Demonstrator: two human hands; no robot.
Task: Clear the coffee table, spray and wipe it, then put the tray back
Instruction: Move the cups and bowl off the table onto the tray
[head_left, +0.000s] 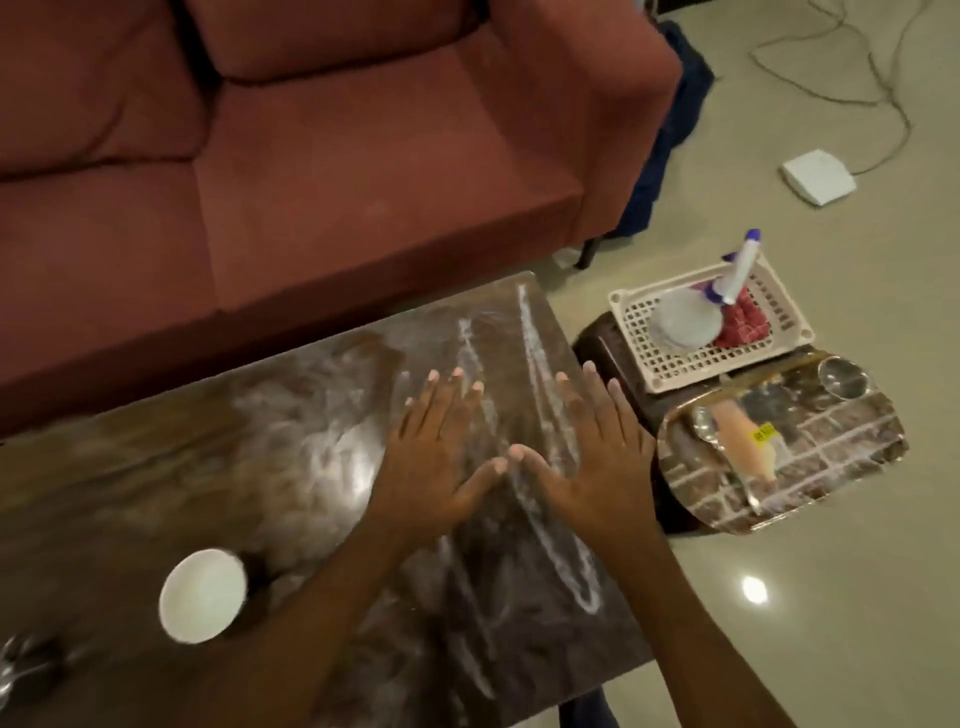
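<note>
1. Head view: the left hand (441, 457) and right hand (602, 457) were spread side by side over the coffee table (291, 457) at mid-frame, fingers straight, holding nothing, thumb tips almost meeting.
2. White streaks smeared the dark tabletop around them.
3. A white bowl (202, 597) sat on the table at lower left.
4. The shiny tray (841, 436) rested off the table at right, just below a white basket (670, 374) holding a spray bottle (740, 270) and a red cloth (740, 325).

A home living room: a red sofa (311, 171) behind a coffee table (291, 415) on tiled floor (831, 597).
</note>
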